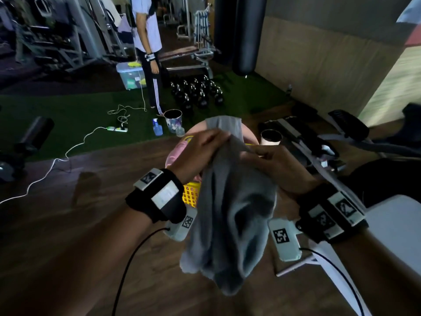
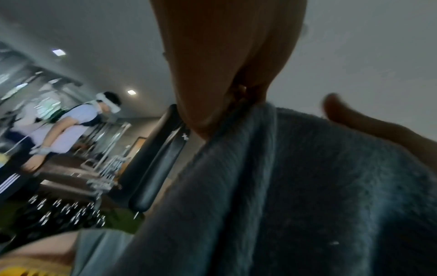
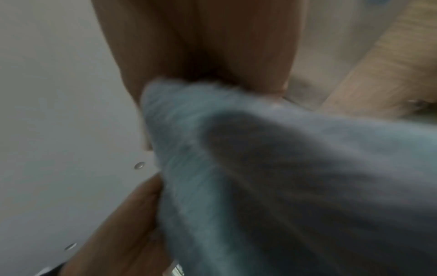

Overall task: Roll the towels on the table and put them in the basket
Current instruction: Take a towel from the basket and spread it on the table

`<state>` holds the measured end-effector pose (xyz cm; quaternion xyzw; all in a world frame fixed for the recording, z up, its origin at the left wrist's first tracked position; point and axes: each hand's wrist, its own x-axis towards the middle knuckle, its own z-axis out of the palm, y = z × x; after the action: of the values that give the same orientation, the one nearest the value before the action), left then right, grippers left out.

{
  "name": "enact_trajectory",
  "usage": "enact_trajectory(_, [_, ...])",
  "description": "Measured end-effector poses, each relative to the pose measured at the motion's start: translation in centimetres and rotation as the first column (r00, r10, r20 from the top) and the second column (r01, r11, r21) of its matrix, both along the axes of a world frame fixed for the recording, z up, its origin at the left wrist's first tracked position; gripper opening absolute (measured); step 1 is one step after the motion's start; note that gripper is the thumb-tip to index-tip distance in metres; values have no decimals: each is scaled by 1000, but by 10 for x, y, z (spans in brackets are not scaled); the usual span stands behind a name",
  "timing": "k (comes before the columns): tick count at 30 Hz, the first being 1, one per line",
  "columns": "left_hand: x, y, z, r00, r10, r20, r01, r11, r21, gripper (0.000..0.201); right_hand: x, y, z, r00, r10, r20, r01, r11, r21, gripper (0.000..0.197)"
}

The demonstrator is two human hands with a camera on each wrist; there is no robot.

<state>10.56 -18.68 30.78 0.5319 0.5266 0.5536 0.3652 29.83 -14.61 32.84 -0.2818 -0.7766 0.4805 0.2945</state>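
Fingers (image 2: 212,104) of the left hand (image 1: 196,153) curl around the top edge of a grey towel (image 1: 230,215), pinching the cloth between fingers and thumb. The right hand (image 1: 280,167) grips the same top edge just beside it, its fingers (image 3: 255,61) closed on a bunched fold. Both hands are raised in front of the person, close together, each wrist wrapped in a black band carrying white tagged blocks.

The towel hangs from the two hands in loose vertical folds. Its long axis runs up and down, the gripped edge at the top and the free end pointing toward the wooden floor (image 1: 68,224). It is held in the air and not rolled.

Directly behind and below the hanging towel sits a yellow basket (image 1: 191,195) with a grid wall, mostly hidden by the cloth and the left wrist. A pink towel (image 1: 180,149) and a second grey towel (image 1: 224,125) show above the hands; blur makes it unclear exactly what they rest on. To the right, a corner of the white table (image 1: 391,224) is visible near the right wrist.

Farther off, a spray bottle (image 1: 157,127) and a dark open can (image 1: 173,119) stand at the edge of green turf, with a white power strip (image 1: 117,129) and cable nearby. Beyond them stand a cluster of black kettlebells (image 1: 196,92), a second person (image 1: 148,42) in striped dark trousers, a clear plastic bin (image 1: 131,75), a hanging punching bag (image 1: 248,33), and gym machines.
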Motion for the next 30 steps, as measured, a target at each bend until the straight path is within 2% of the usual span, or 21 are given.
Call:
enact_trajectory(1, [5,-1,2,998,-23,-63,24,1000,17,30,0,3,2,999,-21,-43,22,1000,17,65])
enact_trajectory(2, [8,-3,3,992,-57,-113,58,998,6,33,2,8,6,990,-61,-129,57,998,-36,55])
enact_trajectory(4, [11,-10,2,982,-147,-120,140,988,-58,38,9,21,12,931,-176,-320,84,956,-282,36])
enact_trajectory(5, [11,-12,2,979,-171,-113,163,984,-76,40,11,22,14,902,-229,-365,88,927,-365,33])
enact_trajectory(7, [9,-11,7,987,-137,-86,132,990,-58,44,9,19,9,928,-204,-311,99,941,-323,34])
enact_trajectory(9, [5,-6,13,996,-55,-74,54,998,-13,47,1,4,6,996,-22,-86,5,982,-188,37])
enact_trajectory(10, [5,-4,15,993,-58,-106,58,998,-9,48,1,-2,6,998,64,0,-64,990,-128,41])
enact_trajectory(12, [6,-5,12,976,-136,-170,130,990,-47,52,5,2,12,997,33,-64,-35,998,-44,39])
enact_trajectory(14, [4,-10,7,975,-156,-157,143,985,-95,59,11,14,18,955,-129,-268,68,972,-225,38])
enact_trajectory(15, [1,-10,6,979,-126,-158,111,988,-104,61,12,13,19,931,-189,-312,79,939,-335,45])
enact_trajectory(16, [0,-9,7,981,-85,-177,67,992,-103,59,12,15,12,933,-195,-303,73,925,-373,53])
enact_trajectory(17, [-2,-7,11,976,-46,-212,28,996,-88,57,7,9,9,959,-130,-251,39,940,-338,59])
enact_trajectory(19, [1,-5,20,965,-41,-257,30,998,-48,54,1,-6,3,997,29,-67,-41,981,-191,56])
enact_trajectory(20, [4,-5,23,964,-70,-258,61,997,-44,52,0,-7,4,998,24,-51,-30,991,-133,51])
enact_trajectory(21, [6,-6,24,964,-108,-242,98,994,-54,50,1,-4,7,994,-24,-104,10,992,-129,46])
enact_trajectory(23, [9,-11,23,969,-158,-193,143,986,-88,45,6,8,11,947,-113,-302,18,954,-300,41])
enact_trajectory(25, [12,-13,23,980,-137,-146,124,988,-94,41,10,12,11,938,-121,-324,-25,911,-412,53])
enact_trajectory(27, [13,-6,26,989,-75,-126,69,996,-50,47,6,4,7,992,29,-122,-70,938,-341,61])
enact_trajectory(28, [14,-4,28,986,-60,-156,54,998,-39,53,3,-1,5,997,81,-18,-83,965,-250,58])
enact_trajectory(29, [15,-2,28,980,-63,-189,57,998,-37,56,3,-1,6,996,85,9,-82,983,-164,49])
enact_trajectory(30, [16,-2,26,973,-83,-213,75,996,-44,56,4,1,10,997,52,-62,-61,987,-149,38])
